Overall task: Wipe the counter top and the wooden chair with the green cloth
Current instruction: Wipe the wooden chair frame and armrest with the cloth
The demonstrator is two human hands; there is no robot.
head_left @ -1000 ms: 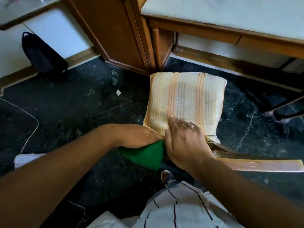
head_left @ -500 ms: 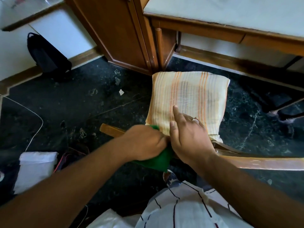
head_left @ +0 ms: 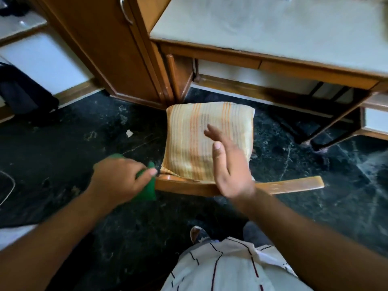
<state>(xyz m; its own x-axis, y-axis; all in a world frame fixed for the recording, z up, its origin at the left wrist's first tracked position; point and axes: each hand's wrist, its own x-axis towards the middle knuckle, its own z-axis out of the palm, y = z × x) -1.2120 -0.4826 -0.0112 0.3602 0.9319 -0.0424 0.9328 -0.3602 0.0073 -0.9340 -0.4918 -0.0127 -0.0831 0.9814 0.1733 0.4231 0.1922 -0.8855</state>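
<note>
The wooden chair (head_left: 289,184) stands below me, its top back rail running left to right, with a striped orange and cream cushion (head_left: 189,135) on the seat. My left hand (head_left: 119,177) is shut on the green cloth (head_left: 149,187) and holds it against the left end of the rail. Lifted just above the cushion and the rail, my right hand (head_left: 228,166) is open with fingers spread and holds nothing. The pale counter top (head_left: 273,28) lies at the upper right, beyond the chair.
A tall wooden cabinet (head_left: 109,49) rises at the upper left beside the counter. Dark marble floor (head_left: 73,148) surrounds the chair, with a scrap of paper (head_left: 129,133) on it. A black bag (head_left: 19,91) leans at the far left wall. A cable (head_left: 8,185) lies at the left edge.
My right hand has lifted off the cushion and opened. My left hand has moved the green cloth leftward along the chair rail to its left end.
</note>
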